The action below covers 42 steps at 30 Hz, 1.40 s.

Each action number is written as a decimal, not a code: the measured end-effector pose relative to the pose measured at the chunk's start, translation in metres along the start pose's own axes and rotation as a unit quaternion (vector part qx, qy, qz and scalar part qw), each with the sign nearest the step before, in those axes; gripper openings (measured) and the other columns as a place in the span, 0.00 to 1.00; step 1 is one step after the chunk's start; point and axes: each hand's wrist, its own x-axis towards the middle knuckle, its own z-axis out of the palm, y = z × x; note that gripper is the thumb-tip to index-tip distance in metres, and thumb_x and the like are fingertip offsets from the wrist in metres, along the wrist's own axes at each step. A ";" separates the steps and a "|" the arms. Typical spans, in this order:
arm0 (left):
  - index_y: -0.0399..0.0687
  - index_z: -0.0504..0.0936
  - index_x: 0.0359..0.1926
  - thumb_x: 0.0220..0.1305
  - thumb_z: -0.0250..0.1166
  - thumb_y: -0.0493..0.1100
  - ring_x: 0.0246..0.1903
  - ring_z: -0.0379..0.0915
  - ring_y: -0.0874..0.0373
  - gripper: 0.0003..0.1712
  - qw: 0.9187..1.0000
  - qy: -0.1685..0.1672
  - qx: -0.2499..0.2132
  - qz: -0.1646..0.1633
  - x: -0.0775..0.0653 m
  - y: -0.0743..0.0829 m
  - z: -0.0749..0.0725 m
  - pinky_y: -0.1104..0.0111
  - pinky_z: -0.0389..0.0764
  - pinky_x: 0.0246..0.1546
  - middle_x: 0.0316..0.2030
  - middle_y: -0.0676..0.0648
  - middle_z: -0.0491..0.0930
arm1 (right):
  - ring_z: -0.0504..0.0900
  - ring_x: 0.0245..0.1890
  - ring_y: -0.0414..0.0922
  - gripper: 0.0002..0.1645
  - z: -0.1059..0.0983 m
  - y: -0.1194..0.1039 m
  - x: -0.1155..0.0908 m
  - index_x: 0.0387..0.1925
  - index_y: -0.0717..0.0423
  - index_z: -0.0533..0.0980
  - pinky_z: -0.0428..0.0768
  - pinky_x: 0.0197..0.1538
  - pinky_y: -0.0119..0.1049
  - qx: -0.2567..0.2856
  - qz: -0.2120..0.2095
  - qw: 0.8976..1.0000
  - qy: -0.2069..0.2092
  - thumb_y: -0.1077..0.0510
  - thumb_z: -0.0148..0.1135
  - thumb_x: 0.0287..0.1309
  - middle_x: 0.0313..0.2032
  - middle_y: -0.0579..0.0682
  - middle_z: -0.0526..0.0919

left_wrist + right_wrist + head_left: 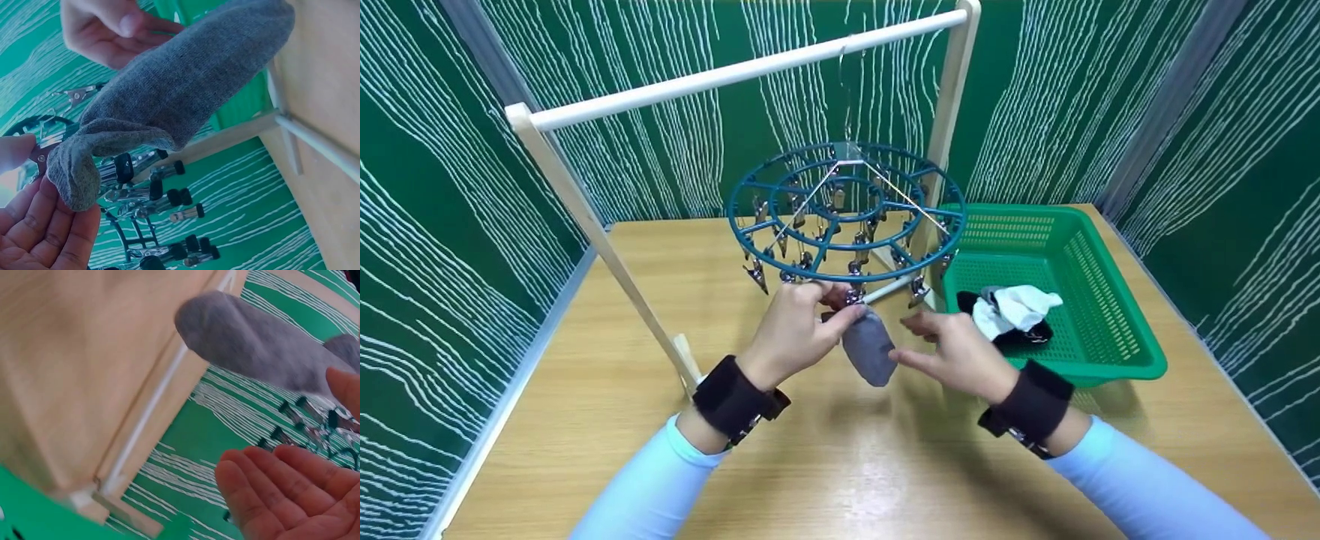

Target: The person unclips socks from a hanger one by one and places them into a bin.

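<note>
A grey sock hangs by its cuff end at a metal clip on the near rim of a round teal drying hanger. My left hand pinches that clip; in the left wrist view its thumb lies on the clip and the fingers sit under the bunched cuff of the sock. Beside the sock's right edge is my right hand, with its fingers extended and nothing gripped. In the right wrist view the right palm faces up below the sock.
A green basket on the right holds white and black cloth items. The hanger's hook hangs from the white bar of a wooden stand. Several other metal clips dangle from the rings. A wooden table lies underneath.
</note>
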 end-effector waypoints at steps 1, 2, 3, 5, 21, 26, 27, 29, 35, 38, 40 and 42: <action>0.30 0.89 0.47 0.72 0.73 0.39 0.41 0.91 0.46 0.13 1.000 0.001 0.002 0.001 0.000 0.000 0.000 0.52 0.92 0.45 0.40 0.38 0.92 | 0.90 0.54 0.64 0.29 0.004 0.001 0.001 0.58 0.69 0.84 0.89 0.58 0.59 0.006 0.000 1.000 -0.006 0.52 0.78 0.65 0.56 0.67 0.90; 0.31 0.89 0.47 0.72 0.73 0.39 0.41 0.91 0.46 0.13 1.000 0.001 0.004 0.001 0.000 0.000 0.000 0.53 0.92 0.45 0.40 0.38 0.92 | 0.90 0.55 0.63 0.30 0.008 0.001 0.002 0.59 0.69 0.84 0.89 0.59 0.59 0.012 -0.001 1.000 -0.012 0.51 0.78 0.66 0.56 0.66 0.89; 0.31 0.89 0.47 0.72 0.73 0.39 0.41 0.91 0.46 0.13 1.000 0.001 0.005 0.003 -0.001 0.000 0.000 0.54 0.92 0.45 0.39 0.38 0.93 | 0.91 0.55 0.63 0.30 0.012 0.001 0.003 0.59 0.69 0.84 0.88 0.60 0.59 0.019 -0.002 1.000 -0.016 0.51 0.78 0.66 0.56 0.66 0.90; 0.31 0.89 0.47 0.72 0.73 0.39 0.41 0.91 0.47 0.12 1.000 -0.001 0.004 0.006 -0.001 0.001 0.000 0.55 0.92 0.45 0.39 0.38 0.93 | 0.91 0.54 0.61 0.28 0.019 0.002 0.005 0.59 0.68 0.84 0.89 0.59 0.59 0.037 -0.013 0.999 -0.024 0.51 0.77 0.67 0.55 0.65 0.90; 0.33 0.90 0.42 0.69 0.74 0.38 0.42 0.91 0.46 0.09 1.000 0.005 0.015 0.021 0.000 0.002 -0.001 0.52 0.90 0.47 0.39 0.39 0.93 | 0.94 0.37 0.53 0.05 0.044 0.001 0.009 0.38 0.65 0.90 0.93 0.42 0.44 0.107 -0.099 0.989 0.022 0.67 0.71 0.69 0.38 0.59 0.94; 0.34 0.91 0.41 0.70 0.73 0.38 0.39 0.90 0.48 0.08 1.000 0.003 0.019 0.015 0.000 0.003 -0.002 0.59 0.88 0.42 0.37 0.41 0.93 | 0.94 0.37 0.54 0.05 0.047 0.005 0.007 0.37 0.66 0.90 0.94 0.43 0.47 0.116 -0.098 0.988 0.033 0.69 0.71 0.68 0.38 0.61 0.94; 0.34 0.91 0.40 0.70 0.73 0.38 0.38 0.90 0.48 0.08 1.000 0.003 0.018 0.016 0.000 0.002 -0.002 0.60 0.87 0.42 0.36 0.41 0.93 | 0.94 0.37 0.53 0.05 0.047 0.006 0.006 0.37 0.65 0.90 0.94 0.43 0.46 0.116 -0.096 0.988 0.034 0.69 0.71 0.68 0.38 0.60 0.94; 0.35 0.91 0.39 0.70 0.73 0.38 0.38 0.90 0.49 0.08 1.000 0.001 0.012 0.014 0.000 0.002 -0.003 0.62 0.86 0.41 0.35 0.41 0.93 | 0.94 0.36 0.50 0.05 0.049 0.008 0.005 0.36 0.65 0.90 0.94 0.43 0.43 0.115 -0.091 0.989 0.036 0.69 0.71 0.68 0.37 0.60 0.94; 0.37 0.91 0.38 0.70 0.74 0.38 0.38 0.89 0.49 0.06 1.000 0.005 0.002 0.007 0.000 0.003 -0.006 0.62 0.84 0.44 0.34 0.43 0.93 | 0.93 0.34 0.48 0.05 0.050 0.015 -0.002 0.34 0.65 0.90 0.93 0.40 0.39 0.104 -0.070 0.992 0.035 0.70 0.71 0.67 0.36 0.59 0.94; 0.38 0.91 0.37 0.69 0.74 0.38 0.38 0.89 0.49 0.06 1.000 0.013 0.012 0.011 0.000 0.002 -0.006 0.60 0.84 0.44 0.33 0.44 0.93 | 0.94 0.37 0.53 0.05 0.046 0.018 -0.006 0.36 0.65 0.90 0.93 0.42 0.42 0.103 -0.060 0.992 0.040 0.71 0.70 0.66 0.39 0.61 0.94; 0.38 0.91 0.37 0.69 0.74 0.37 0.38 0.89 0.50 0.05 1.000 0.017 0.017 0.010 0.000 0.001 -0.006 0.58 0.85 0.44 0.33 0.44 0.93 | 0.95 0.39 0.56 0.05 0.042 0.019 -0.009 0.36 0.66 0.90 0.94 0.43 0.44 0.109 -0.055 0.992 0.040 0.72 0.70 0.66 0.40 0.63 0.94; 0.38 0.91 0.39 0.69 0.75 0.37 0.38 0.89 0.50 0.05 1.000 0.017 0.017 0.004 -0.001 0.001 -0.007 0.56 0.86 0.45 0.34 0.44 0.93 | 0.95 0.40 0.58 0.05 0.037 0.020 -0.011 0.37 0.67 0.89 0.93 0.45 0.45 0.113 -0.052 0.991 0.038 0.72 0.69 0.66 0.41 0.64 0.93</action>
